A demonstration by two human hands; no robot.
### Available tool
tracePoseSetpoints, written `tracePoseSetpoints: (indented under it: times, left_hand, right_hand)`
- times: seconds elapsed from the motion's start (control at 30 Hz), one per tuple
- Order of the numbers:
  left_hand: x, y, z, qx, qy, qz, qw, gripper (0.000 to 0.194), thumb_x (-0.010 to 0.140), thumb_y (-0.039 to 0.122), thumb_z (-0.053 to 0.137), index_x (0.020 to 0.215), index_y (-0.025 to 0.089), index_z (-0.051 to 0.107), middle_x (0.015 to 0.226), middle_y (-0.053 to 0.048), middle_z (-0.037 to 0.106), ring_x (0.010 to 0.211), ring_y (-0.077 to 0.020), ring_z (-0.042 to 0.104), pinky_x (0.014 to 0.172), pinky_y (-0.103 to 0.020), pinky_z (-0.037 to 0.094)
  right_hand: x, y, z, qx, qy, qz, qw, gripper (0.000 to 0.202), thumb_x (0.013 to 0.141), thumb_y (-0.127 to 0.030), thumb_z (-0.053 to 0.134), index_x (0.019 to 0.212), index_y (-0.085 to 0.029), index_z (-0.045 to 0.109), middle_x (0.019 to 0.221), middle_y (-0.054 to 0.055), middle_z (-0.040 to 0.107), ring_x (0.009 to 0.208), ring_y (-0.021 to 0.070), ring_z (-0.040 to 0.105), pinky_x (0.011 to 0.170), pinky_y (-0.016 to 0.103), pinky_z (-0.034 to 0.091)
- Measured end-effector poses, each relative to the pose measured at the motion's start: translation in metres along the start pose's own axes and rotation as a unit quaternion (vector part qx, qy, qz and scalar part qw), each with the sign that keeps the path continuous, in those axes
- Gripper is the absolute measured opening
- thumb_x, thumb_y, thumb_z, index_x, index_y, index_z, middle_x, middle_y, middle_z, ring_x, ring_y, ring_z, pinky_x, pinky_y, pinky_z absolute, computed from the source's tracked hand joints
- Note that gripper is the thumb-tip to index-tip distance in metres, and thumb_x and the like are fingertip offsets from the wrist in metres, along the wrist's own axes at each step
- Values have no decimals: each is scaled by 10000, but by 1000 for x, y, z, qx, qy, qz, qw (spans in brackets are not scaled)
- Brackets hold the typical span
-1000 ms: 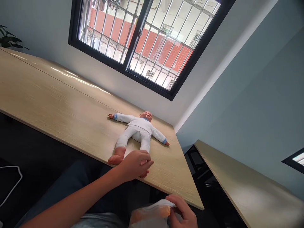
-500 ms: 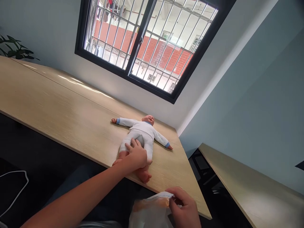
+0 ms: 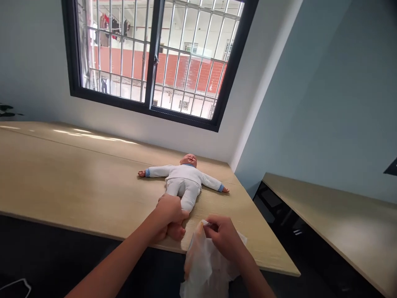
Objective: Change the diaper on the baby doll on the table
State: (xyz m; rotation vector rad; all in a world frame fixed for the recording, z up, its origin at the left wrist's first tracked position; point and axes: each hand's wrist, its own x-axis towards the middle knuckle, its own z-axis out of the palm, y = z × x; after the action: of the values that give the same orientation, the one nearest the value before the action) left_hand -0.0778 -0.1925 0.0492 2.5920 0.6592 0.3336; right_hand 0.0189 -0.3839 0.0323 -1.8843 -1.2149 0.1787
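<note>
A baby doll [image 3: 183,174] in white clothes with blue cuffs lies on its back on the wooden table [image 3: 118,198], arms spread, feet toward the near edge. My left hand [image 3: 171,210] is closed around the doll's lower legs, above its feet. To the right of the feet, my right hand [image 3: 222,234] pinches the top of a thin whitish translucent bag [image 3: 206,265], which hangs down over the table's near edge. What is inside the bag cannot be made out.
Behind the table is a wall with a barred, black-framed window [image 3: 151,58]. A second table [image 3: 328,207] stands at the right beyond a dark gap. A white cable [image 3: 18,282] lies at the lower left, and plant leaves [image 3: 8,111] show at the left edge.
My left hand has gone from spread between the doll's thighs to closed around its lower legs. My right hand has lifted the bag up and forward beside the feet. The view has turned.
</note>
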Motion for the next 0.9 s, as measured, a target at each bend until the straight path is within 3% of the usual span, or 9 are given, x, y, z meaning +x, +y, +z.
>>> tracePoseSetpoints:
  times: [0.13,0.2,0.27,0.37,0.5,0.57,0.67,0.73,0.9]
  left_hand:
    - [-2,-4,-20,16,-31,-22,999,258,745,371,590,646,139,644,599,-85,621,537,-206,566,530,-315,396]
    - [1,-12,-25,-23,-44,-20,999,298,781,431,585,690,154,649,636,-70,657,508,-169,541,489,-281,361]
    - [7,-24,-24,-63,-58,-16,996,334,781,483,609,689,164,643,636,-61,673,485,-154,528,464,-272,348]
    - [15,-39,-19,-91,-72,-4,993,365,773,523,629,673,171,632,611,-51,667,471,-150,526,445,-270,352]
    - [16,-45,-16,-105,-99,-7,990,374,762,527,637,645,172,612,598,-39,628,518,-166,550,457,-271,369]
    - [10,-39,-17,-87,-94,-10,992,344,756,510,638,670,178,617,660,-45,637,582,-185,581,485,-275,388]
    - [-10,-19,-18,-20,15,0,1000,257,768,428,619,818,178,647,949,-100,669,839,-258,638,634,-303,476]
    - [-26,0,-15,-27,63,66,995,257,809,355,576,979,179,653,1157,-120,632,1056,-285,606,829,-341,502]
    - [-56,39,5,-94,-105,209,968,651,730,566,731,1320,376,533,1201,-34,656,1072,-310,602,900,-437,489]
  right_hand:
    - [9,8,15,-28,10,-4,1000,225,753,-143,509,530,-169,518,535,-45,468,583,115,392,562,231,255]
    - [12,11,13,10,-11,26,1000,121,707,-131,532,657,-171,635,606,-35,567,616,130,484,582,223,317]
    - [15,12,4,79,-36,75,993,250,668,-137,564,869,-175,708,745,-8,670,683,160,601,619,229,395]
    - [18,15,-14,223,-85,158,958,408,671,-173,585,1064,-177,695,990,64,727,805,214,713,618,240,441]
    - [18,25,-26,355,-138,181,907,430,615,-142,596,1037,-164,677,1080,103,714,944,247,722,543,195,357]
    - [17,31,-25,358,-154,176,904,460,556,-96,569,998,-169,670,1036,79,711,1007,249,700,543,193,339]
    - [15,37,-21,324,-175,171,914,492,538,-69,574,1009,-185,660,1041,62,702,1078,251,659,637,226,414]
    - [14,35,-19,290,-180,164,926,467,575,-82,608,1026,-190,654,1047,54,695,1071,244,646,716,261,454]
    - [13,25,-18,247,-207,128,938,389,632,-106,649,1011,-194,647,989,29,691,1013,238,643,748,291,480]
